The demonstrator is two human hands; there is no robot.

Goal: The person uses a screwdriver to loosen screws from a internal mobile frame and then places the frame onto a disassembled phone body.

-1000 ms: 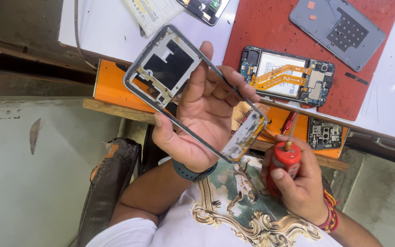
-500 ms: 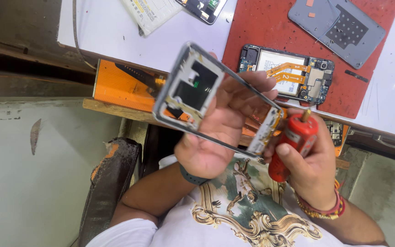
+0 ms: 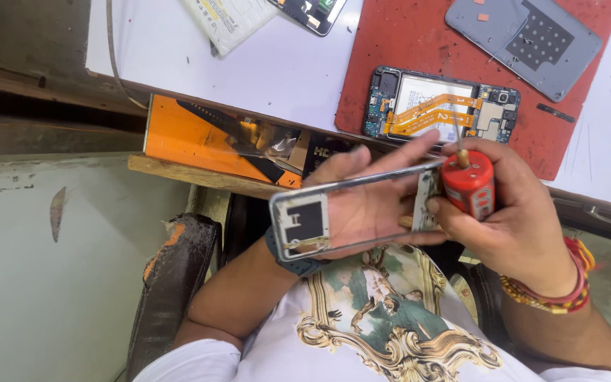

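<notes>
- I see a silver-grey phone frame (image 3: 351, 216) with a black patch at one end.
- The screwdriver (image 3: 469, 185) I grip has a bright red handle with a pale band and a brass collar.
- My mat (image 3: 419, 42) is deep red, speckled with dark flecks; the table (image 3: 277, 71) under it is white.
- The opened phone (image 3: 438, 110) shows a white battery crossed by orange ribbon cables.
- The back cover (image 3: 528, 39) is grey with a black dotted square.
- The box (image 3: 206, 141) at the table edge is orange with black shapes.
- My shirt (image 3: 390, 325) is white with a gold and green ornate print.
- My wrist threads (image 3: 556, 290) are red and yellow; the watch band (image 3: 291, 263) is dark blue-grey.
</notes>
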